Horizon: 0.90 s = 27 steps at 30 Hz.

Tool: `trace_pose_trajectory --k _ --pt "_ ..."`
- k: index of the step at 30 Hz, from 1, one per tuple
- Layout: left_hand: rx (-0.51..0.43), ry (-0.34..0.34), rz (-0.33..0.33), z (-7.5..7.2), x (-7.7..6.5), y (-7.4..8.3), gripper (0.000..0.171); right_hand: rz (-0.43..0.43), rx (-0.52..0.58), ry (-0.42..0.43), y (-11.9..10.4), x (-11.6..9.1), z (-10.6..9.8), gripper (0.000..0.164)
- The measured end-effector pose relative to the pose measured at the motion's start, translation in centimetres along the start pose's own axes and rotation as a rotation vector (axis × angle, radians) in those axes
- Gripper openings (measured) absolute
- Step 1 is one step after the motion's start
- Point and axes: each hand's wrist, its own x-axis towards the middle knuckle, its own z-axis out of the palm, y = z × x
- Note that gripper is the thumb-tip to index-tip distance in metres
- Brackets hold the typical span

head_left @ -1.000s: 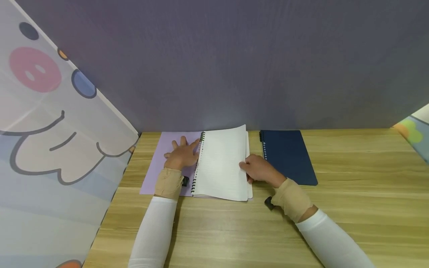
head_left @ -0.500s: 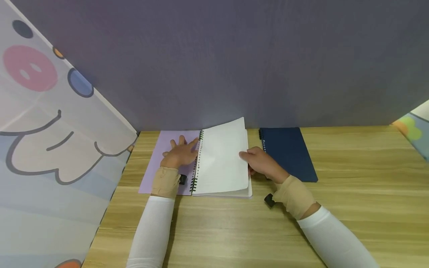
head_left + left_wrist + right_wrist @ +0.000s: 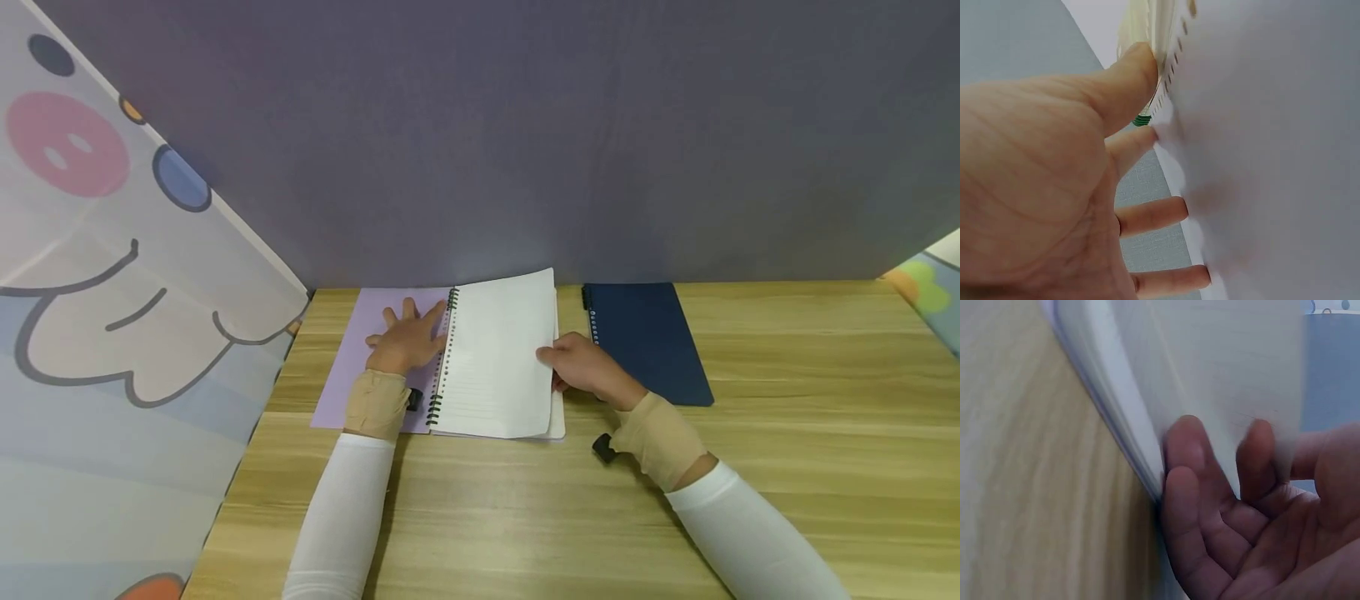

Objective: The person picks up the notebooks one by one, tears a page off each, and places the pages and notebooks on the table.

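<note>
A spiral notebook with a lilac cover [image 3: 341, 387] lies opened out, its white lined pages [image 3: 495, 367] on the right of the dark green binding [image 3: 434, 408]. My left hand [image 3: 405, 342] rests on the inside of the cover with fingers spread; in the left wrist view its thumb [image 3: 1129, 81] lies close to the binding. At the right edge of the pages, my right hand [image 3: 581, 365] pinches a lifted page [image 3: 1241, 362] between thumb and fingers. Other fingers of that hand touch the page stack [image 3: 1110, 375] below, in the right wrist view.
A dark blue spiral notebook [image 3: 648, 342] lies closed just right of my right hand. Both notebooks sit at the back of the wooden table [image 3: 487, 517], against a grey partition [image 3: 555, 150]. A cartoon-printed panel [image 3: 97, 333] stands along the left.
The top page's far corner rose, then dropped slightly, and the page's near edge curves differently. My right hand keeps its hold on the page; my left hand stays on the cover.
</note>
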Motion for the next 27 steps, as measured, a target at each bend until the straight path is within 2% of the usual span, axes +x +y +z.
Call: trace_pose_trajectory --k 9,21,27 --pt "0.029 -0.009 -0.01 0.21 -0.06 0.27 0.059 0.023 -0.06 -0.039 -0.13 0.06 0.36 0.034" --pt "0.027 -0.037 -0.003 -0.02 -0.13 0.66 0.059 0.003 -0.225 -0.047 -0.07 -0.34 0.22 0.035" --pt "0.024 -0.052 -0.008 0.07 -0.05 0.73 0.059 -0.006 -0.249 -0.071 -0.21 -0.66 0.33 0.033"
